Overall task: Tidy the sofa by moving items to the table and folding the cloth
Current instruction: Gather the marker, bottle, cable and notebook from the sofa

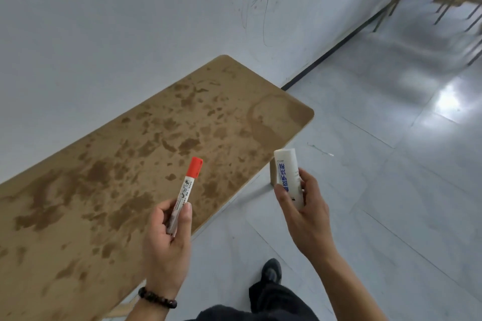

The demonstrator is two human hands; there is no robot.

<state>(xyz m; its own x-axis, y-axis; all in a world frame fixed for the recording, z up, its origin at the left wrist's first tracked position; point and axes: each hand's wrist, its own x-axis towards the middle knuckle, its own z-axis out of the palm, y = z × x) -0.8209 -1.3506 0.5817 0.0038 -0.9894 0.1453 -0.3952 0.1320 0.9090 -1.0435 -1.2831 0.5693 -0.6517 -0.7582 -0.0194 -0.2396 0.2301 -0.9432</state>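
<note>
Now, on my remote feed, both hands are up at the edge of the table (91,177), each with one item in its grasp. The left hand (167,240) is curled round the lower barrel of a marker (185,191), thumb pressed along its side. The marker stands nearly upright, its red cap (195,167) at the top and tilted slightly to the right, well clear of the fingers. It shows in front of the table's near edge, not touching the top.

The right hand (306,216) grips a white tube (287,174) with blue lettering — fingers wrapped round its lower half, the upper end pointing up and away. The tube is held out over the floor (365,164), just beyond the table's long edge, and a table leg (272,172) shows just behind it. Marker and tube are near each other but apart.

The brown top is blotched with darker stains and runs along a white wall (104,21). Further along, that wall carries pen scribbles (263,0). A dark bead bracelet (156,300) circles the left wrist. Below the hands I can see a black shoe (271,271) and dark trousers on the pale, glossy floor. Thin furniture legs (443,8) stand at the far right — too blurred for me to say what they belong to.
</note>
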